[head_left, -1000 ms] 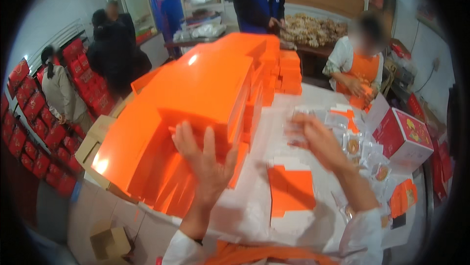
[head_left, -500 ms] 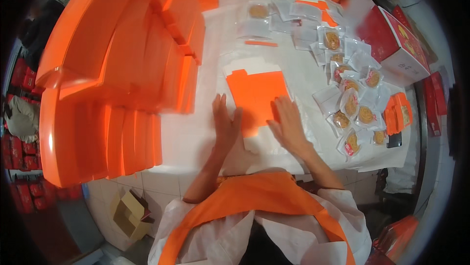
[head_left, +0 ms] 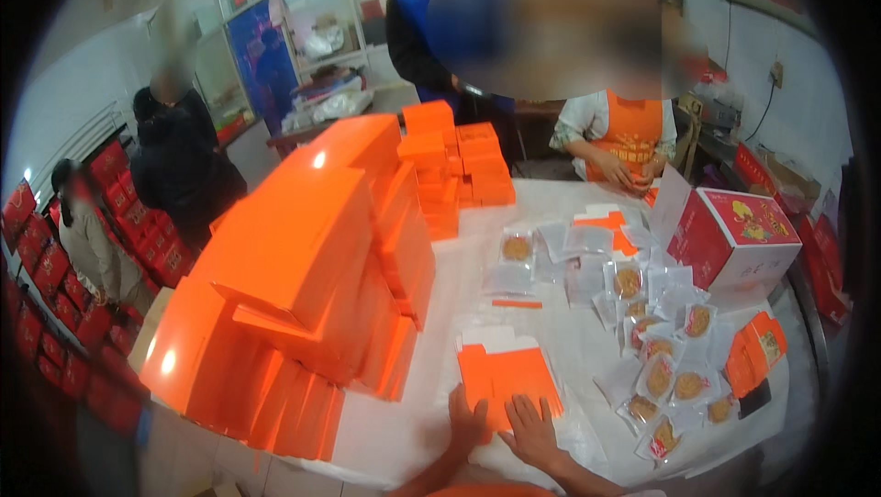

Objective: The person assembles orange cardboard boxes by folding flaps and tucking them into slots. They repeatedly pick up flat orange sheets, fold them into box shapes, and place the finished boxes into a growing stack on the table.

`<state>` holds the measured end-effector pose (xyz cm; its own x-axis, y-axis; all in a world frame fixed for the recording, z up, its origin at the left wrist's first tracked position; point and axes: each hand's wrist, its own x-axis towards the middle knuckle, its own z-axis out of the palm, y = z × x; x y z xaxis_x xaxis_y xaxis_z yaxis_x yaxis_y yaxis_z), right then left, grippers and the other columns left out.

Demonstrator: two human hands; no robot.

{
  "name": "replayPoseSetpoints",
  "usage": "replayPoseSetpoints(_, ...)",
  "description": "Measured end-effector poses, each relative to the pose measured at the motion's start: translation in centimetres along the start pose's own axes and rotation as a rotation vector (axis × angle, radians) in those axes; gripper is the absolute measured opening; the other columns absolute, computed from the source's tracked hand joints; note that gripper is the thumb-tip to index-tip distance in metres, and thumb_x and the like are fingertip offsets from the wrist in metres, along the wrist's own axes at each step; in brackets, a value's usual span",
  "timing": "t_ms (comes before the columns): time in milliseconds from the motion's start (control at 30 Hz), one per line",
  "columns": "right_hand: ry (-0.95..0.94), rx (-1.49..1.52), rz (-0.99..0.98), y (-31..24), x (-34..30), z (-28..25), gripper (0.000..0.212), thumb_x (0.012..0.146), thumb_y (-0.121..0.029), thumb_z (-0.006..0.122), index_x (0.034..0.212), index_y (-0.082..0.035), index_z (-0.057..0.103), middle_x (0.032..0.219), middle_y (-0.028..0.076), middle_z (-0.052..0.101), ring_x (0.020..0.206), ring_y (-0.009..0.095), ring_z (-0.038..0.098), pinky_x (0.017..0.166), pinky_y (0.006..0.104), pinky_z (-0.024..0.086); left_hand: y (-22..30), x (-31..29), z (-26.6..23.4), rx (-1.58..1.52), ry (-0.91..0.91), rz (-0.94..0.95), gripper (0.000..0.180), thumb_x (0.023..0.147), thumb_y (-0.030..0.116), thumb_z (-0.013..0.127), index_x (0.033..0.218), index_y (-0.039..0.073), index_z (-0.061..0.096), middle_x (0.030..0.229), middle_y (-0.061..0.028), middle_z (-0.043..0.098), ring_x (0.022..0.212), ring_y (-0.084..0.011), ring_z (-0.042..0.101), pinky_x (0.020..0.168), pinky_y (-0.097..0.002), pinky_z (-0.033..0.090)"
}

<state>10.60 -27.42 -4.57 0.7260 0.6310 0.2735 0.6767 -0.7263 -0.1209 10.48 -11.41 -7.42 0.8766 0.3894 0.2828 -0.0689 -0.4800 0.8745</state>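
Observation:
A flat orange cardboard box blank (head_left: 500, 373) with white flaps at its far end lies on the white-covered table. My right hand (head_left: 530, 433) rests on its near right part, fingers spread. At the near left edge of the blank, my left hand (head_left: 468, 419) stands with its fingers apart and touches or nearly touches the card. Neither hand holds anything. Just beyond the blank lies a thin orange strip (head_left: 517, 304). To the right are several clear-wrapped round cakes (head_left: 690, 385) among white sachets.
A tall pile of orange boxes (head_left: 303, 249) fills the left side. A red and white carton (head_left: 734, 240) and an orange box with a window (head_left: 754, 350) stand at right. Across the table a co-worker's hands (head_left: 629, 176) are busy; other people stand behind.
The view has tilted up, bringing the room and co-workers into sight. My right hand has moved inward from the blank's right edge onto the card. My left hand stays at its left side.

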Motion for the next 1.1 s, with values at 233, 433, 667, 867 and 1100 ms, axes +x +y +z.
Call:
replayPoseSetpoints(233, -0.05, 0.062, 0.001, -0.7, -0.1, -1.3, 0.057, 0.082, -0.035, 0.052, 0.125, 0.0, 0.039, 0.13, 0.018, 0.039, 0.123, 0.03, 0.033, 0.1, 0.0544, 0.016, -0.1, 0.2, 0.8, -0.379, 0.063, -0.132, 0.037, 0.083, 0.014, 0.053, 0.115, -0.004, 0.045, 0.107, -0.0156, 0.053, 0.099, -0.0247, 0.051, 0.086, -0.0337, 0.041)
replayPoseSetpoints(433, 0.224, 0.157, 0.01, -0.2, -0.9, -1.3, 0.034, 0.085, -0.008, 0.05, 0.117, -0.001, 0.049, 0.114, 0.017, 0.051, 0.108, 0.03, 0.045, 0.094, 0.0382, 0.034, 3.2, 2.8, -1.3, -0.569, -0.278, -0.654, 0.032, 0.091, 0.019, 0.045, 0.113, -0.004, 0.046, 0.1, -0.0102, 0.057, 0.088, -0.018, 0.056, 0.076, -0.0294, 0.046)
replayPoseSetpoints(667, 0.133, 1.282, 0.497, -1.2, -2.3, -3.5, 0.036, 0.092, -0.023, 0.043, 0.119, 0.001, 0.045, 0.113, 0.015, 0.053, 0.106, 0.028, 0.05, 0.095, 0.04, 0.038, 6.5, 2.7, -1.5, -1.045, 0.017, -0.586, 0.038, 0.094, 0.028, 0.037, 0.112, -0.003, 0.047, 0.1, -0.0103, 0.057, 0.084, -0.0196, 0.057, 0.071, -0.0311, 0.047)
replayPoseSetpoints(867, 0.085, 2.103, 0.712, 0.9, -2.5, 2.3, 0.04, 0.093, -0.026, 0.041, 0.121, 0.002, 0.042, 0.119, 0.013, 0.05, 0.112, 0.024, 0.047, 0.098, 0.0362, 0.036, 3.9, 2.4, 0.6, -1.09, -0.04, -0.646, 0.041, 0.094, 0.031, 0.036, 0.112, -0.003, 0.047, 0.105, -0.0117, 0.055, 0.089, -0.019, 0.056, 0.075, -0.0309, 0.046)
replayPoseSetpoints(1100, 0.089, 2.234, -0.098, 0.8, 0.4, -7.9, 0.056, 0.094, -0.036, 0.035, 0.136, -0.002, 0.023, 0.142, 0.012, 0.024, 0.131, 0.024, 0.024, 0.107, 0.0399, 0.017, 2.6, 3.0, 1.4, -0.98, 0.025, -0.579, 0.041, 0.094, 0.032, 0.036, 0.112, -0.003, 0.047, 0.105, -0.0116, 0.055, 0.09, -0.019, 0.055, 0.075, -0.031, 0.046)
